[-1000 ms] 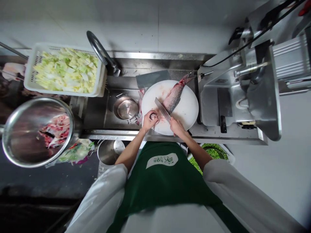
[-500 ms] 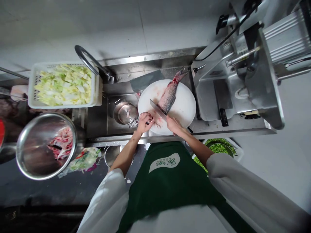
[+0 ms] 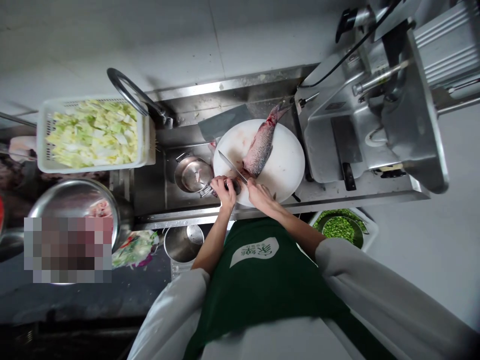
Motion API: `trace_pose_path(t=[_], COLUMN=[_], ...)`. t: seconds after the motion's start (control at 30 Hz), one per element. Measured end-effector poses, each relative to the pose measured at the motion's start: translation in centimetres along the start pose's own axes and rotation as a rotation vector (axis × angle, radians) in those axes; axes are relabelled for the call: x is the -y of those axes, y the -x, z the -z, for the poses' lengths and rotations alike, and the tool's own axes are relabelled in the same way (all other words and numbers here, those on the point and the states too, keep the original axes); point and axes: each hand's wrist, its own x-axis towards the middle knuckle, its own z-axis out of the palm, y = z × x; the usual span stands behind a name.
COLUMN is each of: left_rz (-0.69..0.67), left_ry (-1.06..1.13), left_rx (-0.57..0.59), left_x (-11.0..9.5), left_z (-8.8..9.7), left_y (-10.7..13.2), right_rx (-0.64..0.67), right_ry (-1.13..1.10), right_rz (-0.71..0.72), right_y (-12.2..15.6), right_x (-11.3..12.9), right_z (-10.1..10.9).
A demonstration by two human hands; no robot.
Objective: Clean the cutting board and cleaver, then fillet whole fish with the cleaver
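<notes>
A fish (image 3: 260,150) without its head lies on a round white cutting board (image 3: 287,167), its tail pointing to the far right edge and its cut end toward me. My right hand (image 3: 261,196) is closed round the handle of a knife (image 3: 231,164). The blade slants up to the left, just left of the fish's cut end. At the board's near left edge, my left hand (image 3: 224,192) grips a dark, rounded piece that looks like a fish head (image 3: 236,186). Its underside is hidden by my fingers.
A metal pot (image 3: 193,174) stands in the sink left of the board. Beyond it are a basket of chopped cabbage (image 3: 93,132) and a steel bowl (image 3: 125,210), partly pixelated. A cleaver (image 3: 345,147) lies by the slicer (image 3: 420,110) at right. A faucet (image 3: 127,82) arches behind.
The knife and my right hand have shifted left, away from the fish's cut end. More of the dark fish head shows beside my left hand. The view has shifted slightly.
</notes>
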Motion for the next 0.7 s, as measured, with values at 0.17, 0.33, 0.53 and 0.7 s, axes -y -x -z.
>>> trace_pose_path(t=[0.17, 0.33, 0.53, 0.7], left_rz=[-0.012, -0.006, 0.004, -0.008], left_ry=[-0.024, -0.007, 0.013, 0.025], left_rx=[0.019, 0.018, 0.081, 0.034], left_x=[0.5, 0.8, 1.2, 1.5], left_z=[-0.4, -0.7, -0.5, -0.5], left_y=[-0.1, -0.1, -0.2, -0.7], right_rx=[0.016, -0.037, -0.022, 0.028], right_ry=[0.076, 0.098, 0.028, 0.033], right_rz=[0.067, 0.073, 0.07, 0.074], right_y=[-0.6, -0.7, -3.2, -2.9], right_x=[-0.2, 0.3, 1.1, -0.3], right_z=[-0.8, 0.7, -0.8, -2.5])
